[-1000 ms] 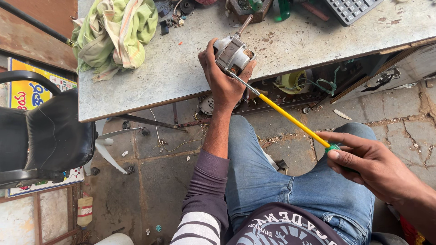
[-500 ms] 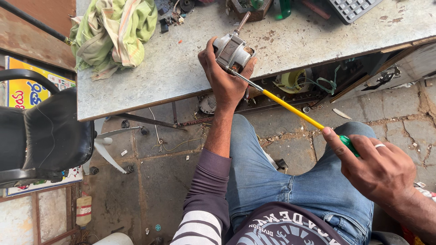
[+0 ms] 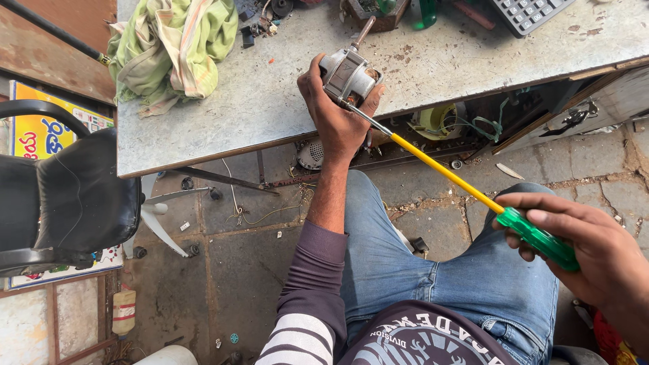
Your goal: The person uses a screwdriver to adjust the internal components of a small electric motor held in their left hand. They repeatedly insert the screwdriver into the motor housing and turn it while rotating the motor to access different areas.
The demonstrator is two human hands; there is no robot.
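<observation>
The person's left hand (image 3: 336,113) is clamping a small grey electric motor (image 3: 348,76) against the near edge of the metal workbench (image 3: 270,101), fingers wrapped shut around its casing, a little left of centre in the upper part of the frame. The motor's shaft (image 3: 363,32) is pointing up and away, toward the top edge.

The right hand (image 3: 595,260), at the lower right, is closing around the green handle of a long screwdriver (image 3: 466,188). Its yellow shank is running diagonally up and to the left, and the bare metal tip is meeting the motor's near face just beside the left thumb. So the tool's long axis is lying along a line from lower right to upper centre, with the motor at its far end and the left hand right at the contact point.

Around them, a crumpled green cloth (image 3: 172,47) is lying at the upper left of the bench, well apart from the motor. A calculator (image 3: 531,12) is sitting at the top right. A black chair (image 3: 64,199) is standing at the left edge. Nothing is crossing the screwdriver's line.
</observation>
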